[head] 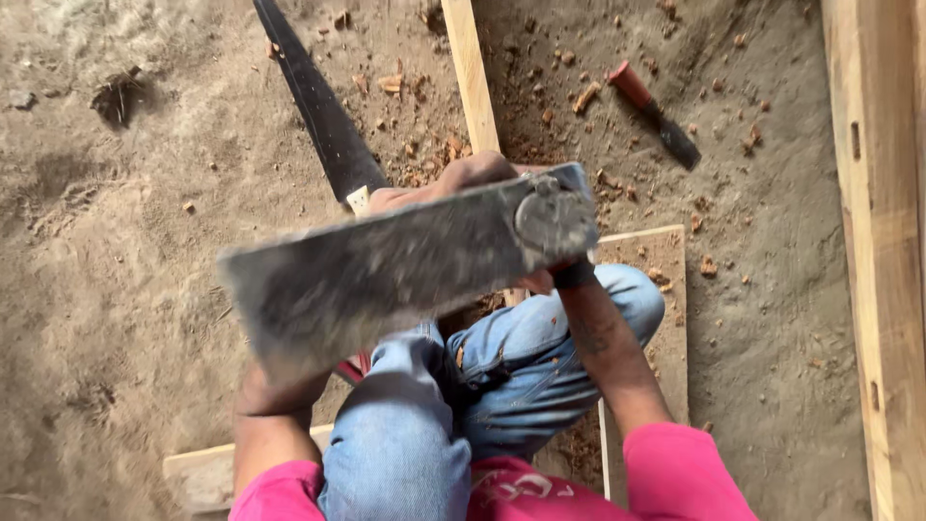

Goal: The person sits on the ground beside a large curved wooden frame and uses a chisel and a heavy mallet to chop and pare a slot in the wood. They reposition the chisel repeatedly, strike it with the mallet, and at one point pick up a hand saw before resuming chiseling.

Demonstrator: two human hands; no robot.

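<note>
Head view, looking straight down. A broad grey metal blade (386, 270), cleaver-like and motion-blurred, is held across the frame above the knees. The right hand (555, 275) closes around its handle end by the round rivet; that grip is pressed tight on the tool. The left hand (265, 391) sits under the blade's far, wider end, mostly hidden, so I cannot tell whether its grip is closed or spread.

Just beyond the right grip, a long pale wooden slat (470, 72) runs away over the dirt floor (116, 289). Left of the slat lies a dark handsaw (318, 106). Further out to the right, a red-handled chisel (656, 116) rests among wood chips (584, 96). Below the grips: blue jeans (463, 386), pink sleeves, and a flat board (666, 289) under the legs.
</note>
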